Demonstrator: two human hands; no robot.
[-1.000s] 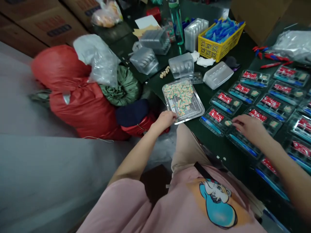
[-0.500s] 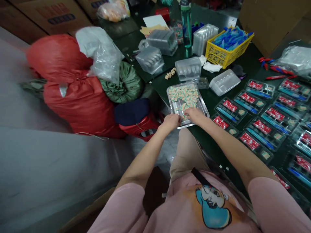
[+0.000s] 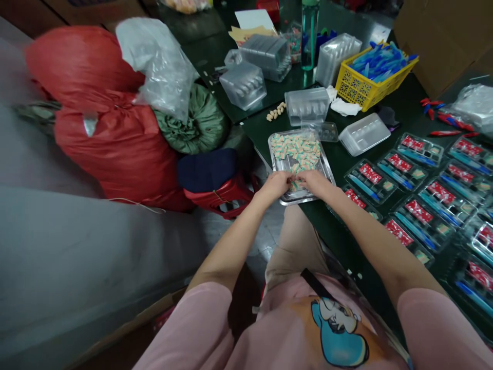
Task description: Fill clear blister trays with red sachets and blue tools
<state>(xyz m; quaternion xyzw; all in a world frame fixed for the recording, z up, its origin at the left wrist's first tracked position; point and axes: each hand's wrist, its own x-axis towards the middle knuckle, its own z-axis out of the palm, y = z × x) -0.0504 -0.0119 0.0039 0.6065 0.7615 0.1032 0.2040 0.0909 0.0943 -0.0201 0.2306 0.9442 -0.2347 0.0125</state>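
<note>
Metal tray (image 3: 325, 170) on green table (image 3: 328, 220)

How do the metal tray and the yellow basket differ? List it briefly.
The metal tray is shallow and silvery; the yellow basket is deeper, with openwork walls. The tray holds small pale-and-green pieces, the basket long blue items. The left hand and right hand are at the tray, neither at the basket. Both rest on the dark table.
</note>
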